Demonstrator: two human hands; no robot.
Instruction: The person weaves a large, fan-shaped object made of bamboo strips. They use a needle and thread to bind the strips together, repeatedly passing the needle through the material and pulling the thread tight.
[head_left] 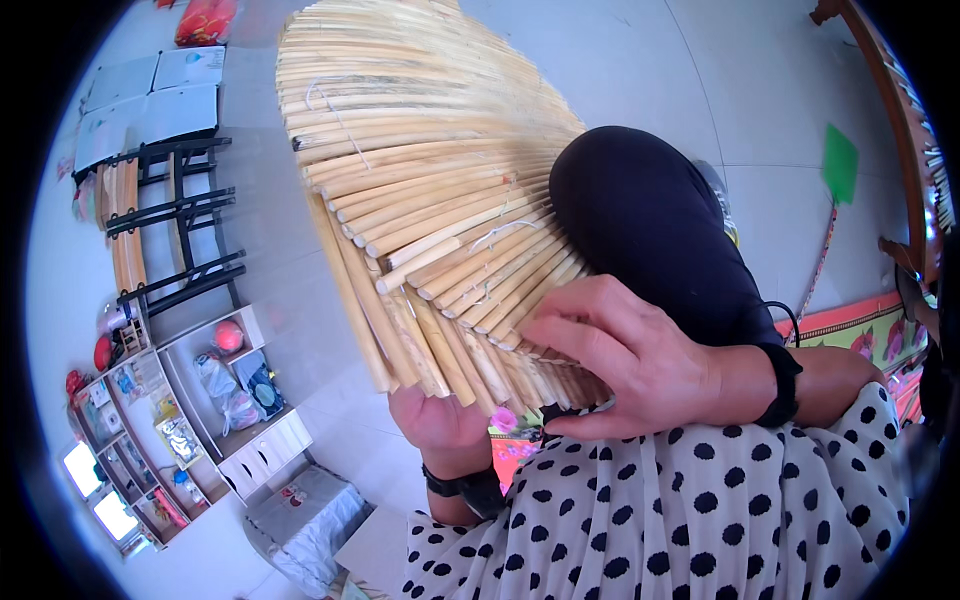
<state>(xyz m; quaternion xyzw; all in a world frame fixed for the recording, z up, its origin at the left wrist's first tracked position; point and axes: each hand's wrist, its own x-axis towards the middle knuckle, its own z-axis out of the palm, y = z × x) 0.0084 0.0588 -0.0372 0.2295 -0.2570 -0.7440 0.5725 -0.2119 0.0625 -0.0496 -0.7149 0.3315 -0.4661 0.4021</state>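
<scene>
A fan-shaped panel of pale cane sticks [420, 180] fills the upper middle of the view, its sticks tied with thin string and spreading up and to the left. My left hand [445, 425] grips the narrow lower end from underneath. My right hand [620, 350] lies on top of the same end, fingers pressed on the stick tips. Both wrists wear black bands. My knee in black cloth [650, 220] sits just behind the panel.
A white shelf unit [190, 410] with small items stands at the left. Black-framed wooden benches [170, 215] are behind it. A green-headed swatter [838, 170] lies on the tiled floor at right, by a colourful mat [870, 330] and a wooden frame [900, 110].
</scene>
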